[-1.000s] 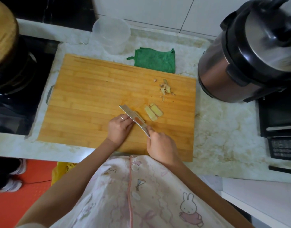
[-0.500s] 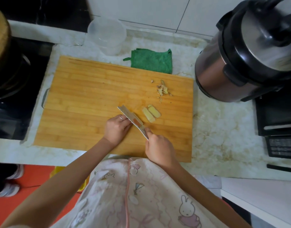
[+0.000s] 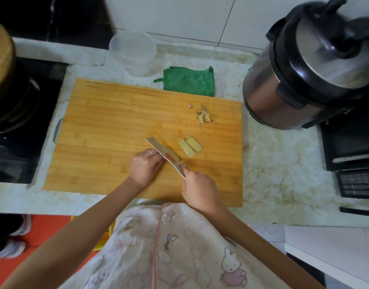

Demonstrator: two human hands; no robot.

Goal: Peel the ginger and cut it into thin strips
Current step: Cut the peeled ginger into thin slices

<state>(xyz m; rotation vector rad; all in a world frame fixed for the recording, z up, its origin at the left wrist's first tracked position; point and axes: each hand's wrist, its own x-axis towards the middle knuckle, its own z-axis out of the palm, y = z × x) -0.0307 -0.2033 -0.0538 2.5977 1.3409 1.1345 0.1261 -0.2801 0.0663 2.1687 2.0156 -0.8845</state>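
My R hand is wrapped on the knife, tip pointing far-left; ginger lies lengthwise along the blade. L hand is curled, can't tell its grip.

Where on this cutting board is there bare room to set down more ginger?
Bare: the cutting board's left half, from its metal handle to the knife, and the far strip near the green cloth. Crowded: right of the knife, with ginger slices and peel scraps, and the near middle under the left hand and right hand.
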